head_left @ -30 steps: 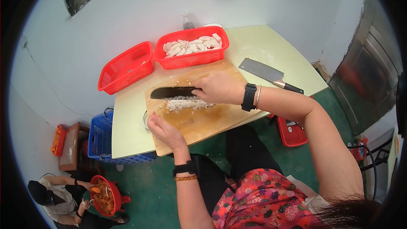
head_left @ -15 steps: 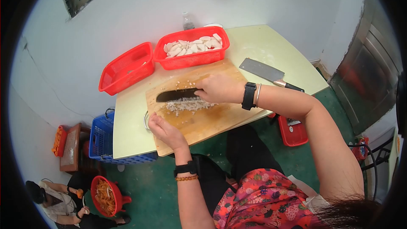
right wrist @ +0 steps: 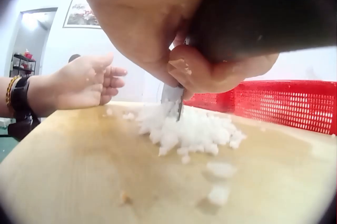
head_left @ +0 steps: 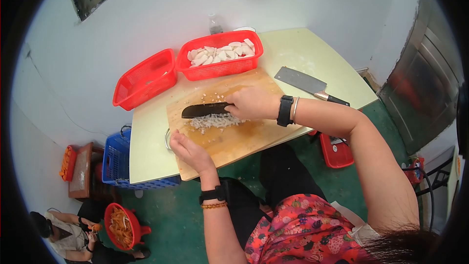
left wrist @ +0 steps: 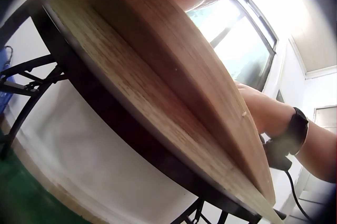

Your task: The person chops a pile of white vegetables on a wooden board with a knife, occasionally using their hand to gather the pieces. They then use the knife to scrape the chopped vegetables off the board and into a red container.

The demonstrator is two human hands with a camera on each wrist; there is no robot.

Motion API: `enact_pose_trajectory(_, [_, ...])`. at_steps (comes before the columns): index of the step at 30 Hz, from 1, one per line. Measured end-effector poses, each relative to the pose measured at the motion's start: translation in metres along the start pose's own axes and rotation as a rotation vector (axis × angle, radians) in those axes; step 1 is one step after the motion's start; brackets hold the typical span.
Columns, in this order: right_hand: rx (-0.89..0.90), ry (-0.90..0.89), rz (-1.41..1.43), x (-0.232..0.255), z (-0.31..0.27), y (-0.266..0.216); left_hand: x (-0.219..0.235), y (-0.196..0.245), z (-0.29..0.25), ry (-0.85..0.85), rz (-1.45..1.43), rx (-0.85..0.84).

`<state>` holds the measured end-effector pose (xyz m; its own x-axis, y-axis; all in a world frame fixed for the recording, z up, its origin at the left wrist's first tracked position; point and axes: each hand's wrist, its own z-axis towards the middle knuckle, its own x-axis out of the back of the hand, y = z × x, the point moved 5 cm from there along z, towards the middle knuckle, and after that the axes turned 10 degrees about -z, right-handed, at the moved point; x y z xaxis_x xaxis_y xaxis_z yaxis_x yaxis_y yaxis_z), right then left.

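My right hand (head_left: 254, 102) grips the handle of a kitchen knife (head_left: 202, 110) with a dark blade, fingers curled round it. The blade stands over finely chopped white bits (head_left: 217, 122) on a wooden cutting board (head_left: 234, 144). In the right wrist view its edge (right wrist: 180, 105) is down among the heaped bits (right wrist: 195, 134). My left hand (head_left: 192, 152) rests at the board's near left edge, fingers loosely bent and holding nothing. The left wrist view mostly shows the board's thick side (left wrist: 184, 71), with part of a hand above it.
Behind the board stand a red basket (head_left: 220, 71) of white slices and another red basket (head_left: 146, 93). A cleaver (head_left: 300, 80) lies to the right on the table (head_left: 337, 73). Lower left, a seated person (head_left: 68, 234) works by a red basin (head_left: 138, 222); a blue crate (head_left: 115, 159) is beside the table.
The knife has shifted slightly right over the bits, which look more spread out. My left hand has stayed put. The seated person's hands have moved away from the basin.
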<state>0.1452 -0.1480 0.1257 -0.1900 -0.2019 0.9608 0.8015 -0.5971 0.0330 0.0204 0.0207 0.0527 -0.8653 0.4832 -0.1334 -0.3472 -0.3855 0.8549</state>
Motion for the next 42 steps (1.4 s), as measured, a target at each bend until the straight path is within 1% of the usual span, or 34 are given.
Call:
enact_pose_trajectory(2, [-0.016,0.041,0.043,0.005,0.004,0.005,0.001,-0.005,-0.001,-0.008,-0.028,0.022])
enact_pose_trajectory(5, [-0.053,0.097,0.070,0.010,0.004,0.009,0.001,-0.001,-0.002,0.000,-0.007,0.011])
enact_pose_trajectory(8, [-0.030,0.042,0.066,0.002,0.001,0.009,0.000,-0.006,0.000,0.012,-0.027,0.011])
enact_pose_trajectory(11, [-0.073,0.043,0.031,0.011,0.005,0.011,0.000,-0.003,-0.001,0.010,-0.032,0.025])
enact_pose_trajectory(14, [-0.055,0.069,0.057,0.010,0.001,0.010,0.000,-0.002,-0.001,-0.001,0.007,-0.002])
enact_pose_trajectory(18, [-0.056,0.028,0.038,0.013,0.001,0.010,0.000,-0.006,0.001,0.000,-0.015,-0.001])
enact_pose_trajectory(21, [-0.078,0.098,0.055,0.020,0.007,0.015,0.000,-0.004,-0.001,-0.015,0.006,-0.002])
enact_pose_trajectory(24, [-0.090,0.097,0.029,0.016,0.007,0.019,0.000,-0.004,-0.001,-0.024,0.023,0.019])
enact_pose_trajectory(27, [-0.065,0.013,0.015,0.003,0.003,0.017,0.000,-0.008,-0.001,-0.014,0.000,0.031])
enact_pose_trajectory(29, [-0.085,0.016,0.009,0.008,0.005,0.019,0.001,-0.014,0.001,-0.022,-0.018,0.032])
enact_pose_trajectory(33, [-0.121,0.065,0.022,0.005,0.003,0.027,-0.001,0.000,-0.003,-0.005,0.007,0.000])
enact_pose_trajectory(36, [-0.105,0.000,0.026,0.001,0.002,0.029,0.000,-0.004,0.000,-0.011,-0.009,0.019])
enact_pose_trajectory(38, [-0.135,0.023,0.024,0.006,0.005,0.034,0.001,-0.009,-0.001,-0.019,-0.019,0.048])
enact_pose_trajectory(42, [-0.168,0.068,0.063,0.011,0.007,0.044,0.000,-0.001,-0.003,-0.005,-0.001,0.013])
